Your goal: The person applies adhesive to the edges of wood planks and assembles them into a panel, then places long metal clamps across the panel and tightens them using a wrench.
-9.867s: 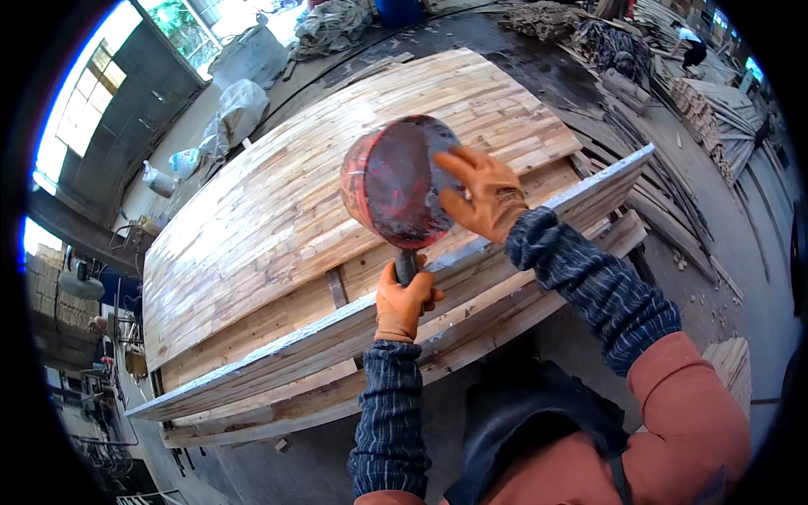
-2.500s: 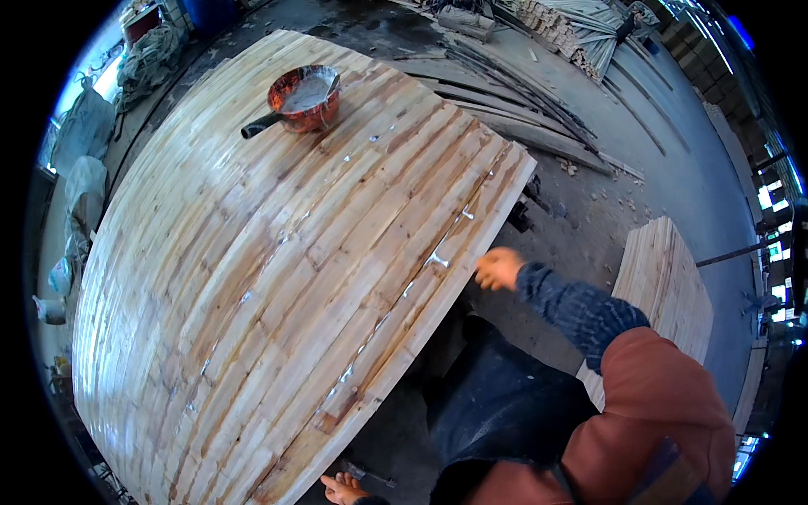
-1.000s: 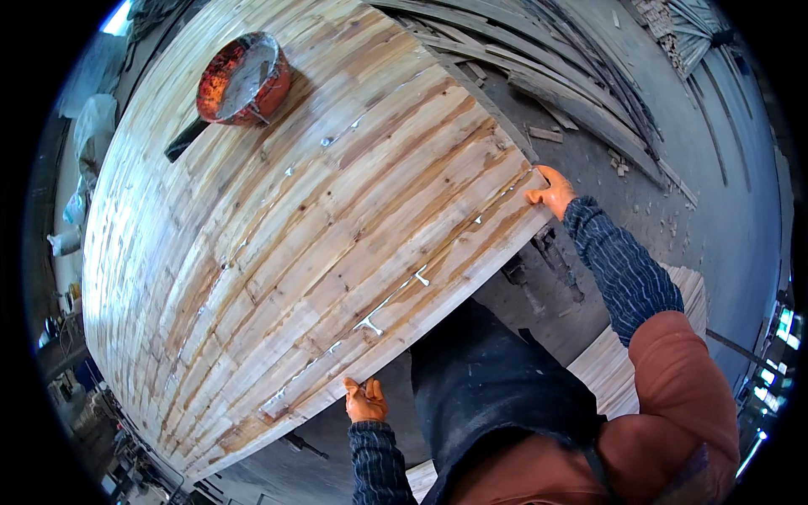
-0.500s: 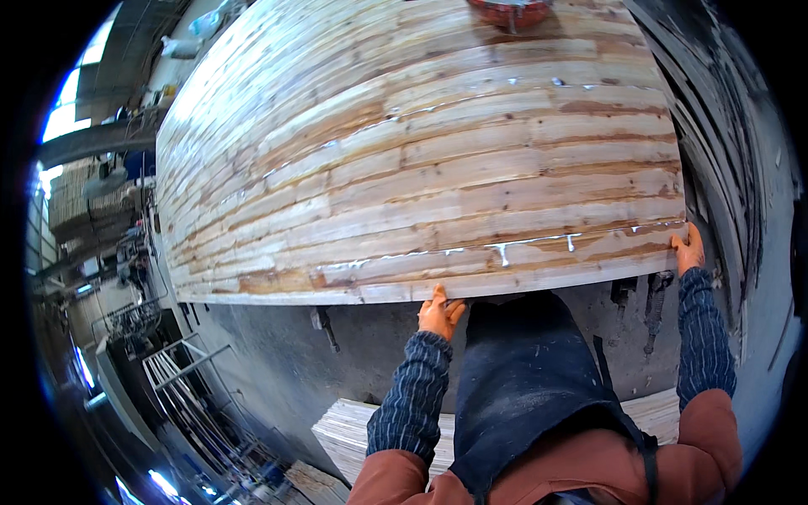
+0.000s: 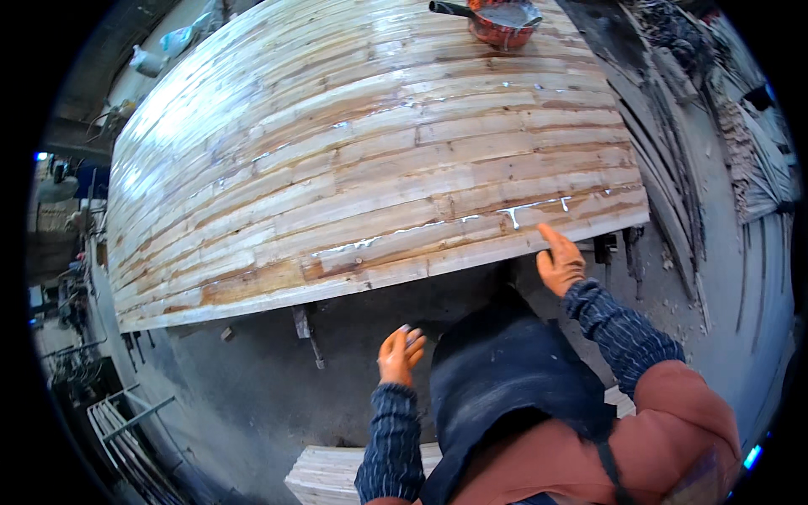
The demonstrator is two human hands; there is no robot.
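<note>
On my feed: big glued-up plank panel fills the top half, pale wood strips w/ reddish-brown streaks, white wet-looking smears along the seams nr its near edge; panel sits raised, dark floor visible under that edge.

Right hand, orange glove: fingers spread and loose, index tip up against the panel's near edge nr the right corner, just below a white smear; not gripping anything, looks like touch only (can't tell how firm).

Left hand, orange glove too: hanging in the air below the panel edge, well apart from it, fingers half curled, empty; nothing in the palm that I can see.

Both forearms in dark blue knit sleeves; dark apron between them, rust-coloured top at lower right.

Red bowl w/ grey-white stuff inside sits on the panel's far side, top of frame, dark handle poking out left; well apart from both hands.

Pkgs/labels: no readable label or sign in shot; only white sacks or bags at upper left beyond the panel, lumpy, too small to tell more.

Second stack of pale boards on the floor at bottom, just left of the left sleeve; long thin strips piled to the right of the panel; metal frame bits lower left.
</note>
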